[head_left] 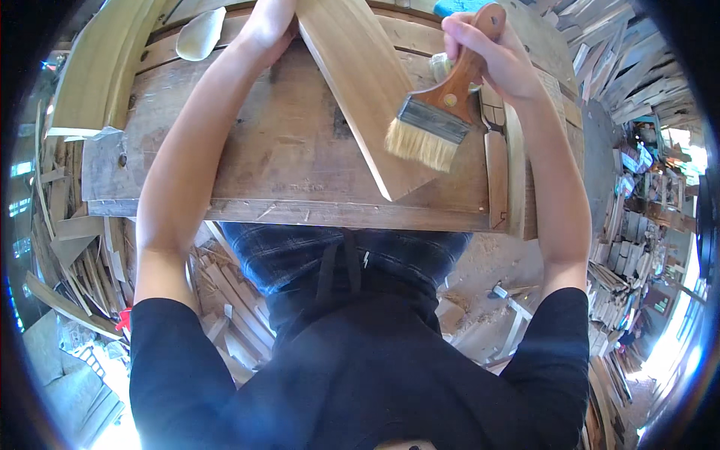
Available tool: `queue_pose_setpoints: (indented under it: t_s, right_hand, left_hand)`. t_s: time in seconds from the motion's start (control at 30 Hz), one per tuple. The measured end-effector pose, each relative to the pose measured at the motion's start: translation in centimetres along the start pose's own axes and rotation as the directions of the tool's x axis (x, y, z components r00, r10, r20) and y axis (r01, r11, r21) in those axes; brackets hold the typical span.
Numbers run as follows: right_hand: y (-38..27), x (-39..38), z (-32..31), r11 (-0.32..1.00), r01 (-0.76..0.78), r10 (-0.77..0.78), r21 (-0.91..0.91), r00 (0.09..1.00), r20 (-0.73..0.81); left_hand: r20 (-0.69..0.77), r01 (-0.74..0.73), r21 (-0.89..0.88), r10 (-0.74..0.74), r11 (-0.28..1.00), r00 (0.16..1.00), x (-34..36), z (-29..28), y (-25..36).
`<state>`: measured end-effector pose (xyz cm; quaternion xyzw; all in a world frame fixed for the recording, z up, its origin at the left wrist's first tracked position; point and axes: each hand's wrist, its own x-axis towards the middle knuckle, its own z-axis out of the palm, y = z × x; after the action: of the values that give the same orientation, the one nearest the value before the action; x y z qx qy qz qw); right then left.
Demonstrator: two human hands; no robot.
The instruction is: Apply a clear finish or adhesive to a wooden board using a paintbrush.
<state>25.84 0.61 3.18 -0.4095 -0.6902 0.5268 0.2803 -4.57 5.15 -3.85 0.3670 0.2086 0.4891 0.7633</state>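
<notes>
Pale wood board [365, 90] lies angled on workbench [225, 150]; left hand [266, 26] presses its far end at 11 o'clock. Right hand [491, 56] clamped on brush [439, 112], bristles on near end. No wet coat visible; progress unclear.

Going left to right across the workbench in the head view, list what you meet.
Curved pale wood pieces → left hand → light wooden plank → paintbrush → right hand → stacked wood offcuts.
</notes>
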Motion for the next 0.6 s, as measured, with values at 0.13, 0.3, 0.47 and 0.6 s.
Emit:
queue_pose_setpoints:
  t_s: [0.13, 0.3, 0.47, 0.6]
  right_hand:
    - [-0.3, -0.9, 0.0, 0.997, -0.049, 0.044, 0.059, 0.996, 0.078]
    - [-1.9, -0.6, 0.9, 0.987, 0.142, -0.123, -0.078, 0.969, 0.216]
    - [-1.0, -0.2, -0.5, 0.987, -0.075, 0.124, -0.143, 0.921, 0.371]
    - [3.2, 2.0, -0.2, 0.673, 0.434, -0.626, 0.599, 0.766, 0.148]
  left_hand:
    - [-0.354, 0.021, 0.215, 0.058, 0.976, 0.933, 0.5, 2.6, -0.7]
    - [-0.189, -0.057, 0.238, 0.104, 0.970, 0.976, -0.2, -0.3, -0.3]
    - [-0.337, 0.001, 0.229, 0.078, 0.973, 0.938, 0.3, 2.0, -1.0]
    - [-0.372, 0.022, 0.298, 0.096, 0.954, 0.923, 0.3, 1.5, -0.9]
